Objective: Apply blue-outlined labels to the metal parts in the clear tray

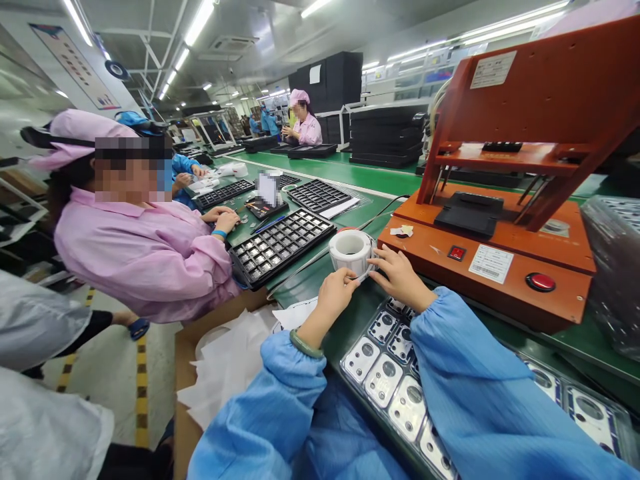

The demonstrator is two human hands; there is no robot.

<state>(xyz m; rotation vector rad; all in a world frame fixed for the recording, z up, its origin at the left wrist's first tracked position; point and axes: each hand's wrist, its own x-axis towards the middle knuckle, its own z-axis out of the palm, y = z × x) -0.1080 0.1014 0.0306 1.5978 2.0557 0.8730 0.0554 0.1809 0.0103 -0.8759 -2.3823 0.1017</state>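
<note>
1. In the head view, both hands met at a white tape roll [351, 251] that stood on the green bench [320, 280], just in front of the orange press machine [493, 220].
2. The left hand [336, 292] had its fingers curled loosely, thumb and forefinger pinched at the roll's lower near edge, seemingly on the loose end of the tape; how firm the pinch was could not be told.
3. The right hand [400, 275] rested against the roll's right side, fingers partly spread and laid on its rim, steadying rather than clasping it.
4. A clear tray of white moulded parts [385, 377] lay below the forearms, partly hidden by the blue sleeves [470, 393].
5. To the left, a co-worker in pink [145, 247] sat with hands near a black compartment tray [280, 245]; another person in pink [305, 123] worked farther off.
6. As a judgement, the step in hand looked like freeing a piece from the roll. The next move would call for a steady hold on the roll while the left fingers drew the end away cleanly.
</note>
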